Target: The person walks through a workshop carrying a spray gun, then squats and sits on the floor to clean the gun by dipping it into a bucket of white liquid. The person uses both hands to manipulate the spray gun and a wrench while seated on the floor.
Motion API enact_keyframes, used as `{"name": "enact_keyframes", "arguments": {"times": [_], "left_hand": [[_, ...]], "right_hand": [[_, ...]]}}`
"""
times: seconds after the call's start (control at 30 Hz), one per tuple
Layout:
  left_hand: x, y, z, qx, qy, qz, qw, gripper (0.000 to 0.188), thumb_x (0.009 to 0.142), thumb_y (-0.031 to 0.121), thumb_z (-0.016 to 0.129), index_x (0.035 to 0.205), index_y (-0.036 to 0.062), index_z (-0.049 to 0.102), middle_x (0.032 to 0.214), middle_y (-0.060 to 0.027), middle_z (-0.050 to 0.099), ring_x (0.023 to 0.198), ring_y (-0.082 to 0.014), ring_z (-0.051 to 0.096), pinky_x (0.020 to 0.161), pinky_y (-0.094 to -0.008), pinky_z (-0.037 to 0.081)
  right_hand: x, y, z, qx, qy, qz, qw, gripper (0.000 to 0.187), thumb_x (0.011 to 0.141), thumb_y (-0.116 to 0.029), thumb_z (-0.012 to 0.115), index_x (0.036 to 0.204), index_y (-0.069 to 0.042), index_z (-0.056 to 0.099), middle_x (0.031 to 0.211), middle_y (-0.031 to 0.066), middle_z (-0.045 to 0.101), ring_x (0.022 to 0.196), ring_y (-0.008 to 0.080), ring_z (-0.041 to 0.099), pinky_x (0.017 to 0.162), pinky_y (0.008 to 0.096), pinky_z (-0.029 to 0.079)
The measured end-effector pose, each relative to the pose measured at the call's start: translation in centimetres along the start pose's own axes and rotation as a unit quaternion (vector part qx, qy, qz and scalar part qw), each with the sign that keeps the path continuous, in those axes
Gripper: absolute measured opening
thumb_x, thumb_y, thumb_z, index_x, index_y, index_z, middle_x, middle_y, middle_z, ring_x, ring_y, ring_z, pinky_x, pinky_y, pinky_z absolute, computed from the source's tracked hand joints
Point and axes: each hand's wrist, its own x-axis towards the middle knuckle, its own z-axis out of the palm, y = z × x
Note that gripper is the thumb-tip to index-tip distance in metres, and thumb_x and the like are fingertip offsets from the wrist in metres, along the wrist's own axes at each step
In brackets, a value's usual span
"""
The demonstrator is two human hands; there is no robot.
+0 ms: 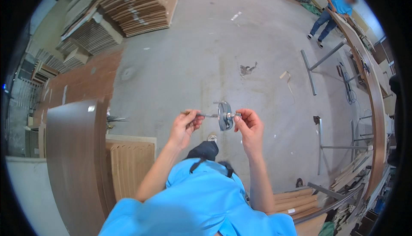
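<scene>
In front of my body, above the floor, I hold a round metal fitting (224, 117) between my two hands. It looks like a grey disc or shallow cup standing on edge; its exact kind cannot be made out. My left hand (182, 129) is closed on a thin metal rod (207, 115) that runs to the disc's left side. Whether the rod is joined to the disc or only touches it is too small to tell. The thumb and fingers of my right hand (250, 129) pinch the short shiny stem on the disc's right side.
Stacked brown panels (133, 11) stand at the far left. A large dark brown panel (71, 150) leans near my left, beside upright cardboard-coloured boards (133, 169). Along the right runs a long workbench (375, 120) with metal legs. A person in blue (334, 15) stands at its far end.
</scene>
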Motion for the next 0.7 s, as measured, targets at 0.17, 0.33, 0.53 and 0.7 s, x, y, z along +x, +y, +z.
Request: {"name": "enact_keyframes", "arguments": {"times": [0.17,0.33,0.53,0.7], "left_hand": [[15.5,4.4,9.1,0.004,-0.074,-0.099,0.992,0.022,0.100,0.023,0.062,0.110,0.0029,0.067,0.099,-0.0126,0.071,0.083,-0.0138,0.066,0.076,-0.0272,0.055],[35.0,5.7,17.0,-0.009,-0.134,-0.151,0.979,0.021,0.100,0.020,0.062,0.110,0.0021,0.066,0.100,-0.0141,0.072,0.083,-0.0154,0.067,0.076,-0.0287,0.056],[55.3,11.2,25.2,0.010,-0.128,-0.136,0.982,0.016,0.099,0.019,0.062,0.103,0.0047,0.066,0.098,-0.0145,0.072,0.084,-0.0148,0.066,0.077,-0.0287,0.054],[69.7,17.0,29.2,-0.028,-0.082,-0.048,0.995,0.015,0.099,0.019,0.062,0.105,0.0057,0.066,0.100,-0.0154,0.072,0.083,-0.0138,0.065,0.077,-0.0259,0.050]], "right_hand": [[13.6,-3.9,-5.0,0.025,0.103,-0.032,0.994,0.024,0.094,-0.006,0.067,0.117,0.002,0.064,0.094,0.0024,0.063,0.077,0.0080,0.058,0.065,0.0234,0.050],[30.3,-4.4,-11.1,0.075,0.175,-0.052,0.980,0.023,0.095,-0.008,0.066,0.116,0.001,0.065,0.093,0.0028,0.064,0.075,0.0075,0.057,0.063,0.0237,0.048],[54.4,-5.4,-16.6,0.010,0.167,0.012,0.986,0.022,0.098,-0.016,0.065,0.114,-0.001,0.066,0.090,0.0010,0.065,0.072,0.0063,0.053,0.065,0.0233,0.043],[75.0,-6.6,-16.7,0.010,0.065,0.112,0.992,0.025,0.101,-0.026,0.062,0.113,-0.004,0.068,0.095,-0.0003,0.066,0.085,0.0073,0.056,0.075,0.0246,0.044]]}}
